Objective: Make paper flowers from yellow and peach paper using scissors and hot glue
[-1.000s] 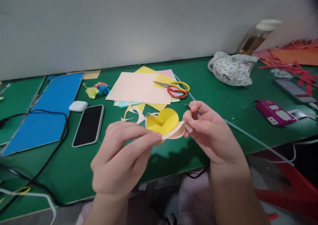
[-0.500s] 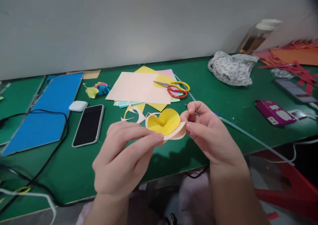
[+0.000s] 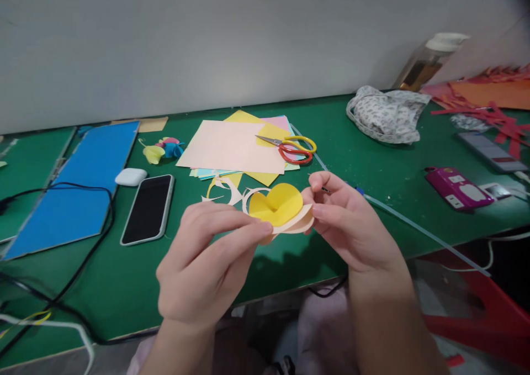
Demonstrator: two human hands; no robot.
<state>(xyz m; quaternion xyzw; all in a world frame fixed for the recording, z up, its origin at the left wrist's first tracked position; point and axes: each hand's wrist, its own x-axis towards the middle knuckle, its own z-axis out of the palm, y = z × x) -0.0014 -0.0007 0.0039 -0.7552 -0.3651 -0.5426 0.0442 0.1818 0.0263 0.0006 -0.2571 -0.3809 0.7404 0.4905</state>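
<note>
Fingers of our left hand [image 3: 207, 264] pinch the yellow-and-peach paper piece [image 3: 284, 201], nearer us than the scissors [image 3: 295, 153], lightly enough against creasing; those of our right hand [image 3: 351, 223] grip its peach edge, best curved gently.

I see smooth, matt yellow paper [image 3: 285, 199] in my grip, scissors [image 3: 293, 146] with metal blades, a glossy-screened phone [image 3: 148, 210] and a patterned cloth [image 3: 385, 115].
</note>
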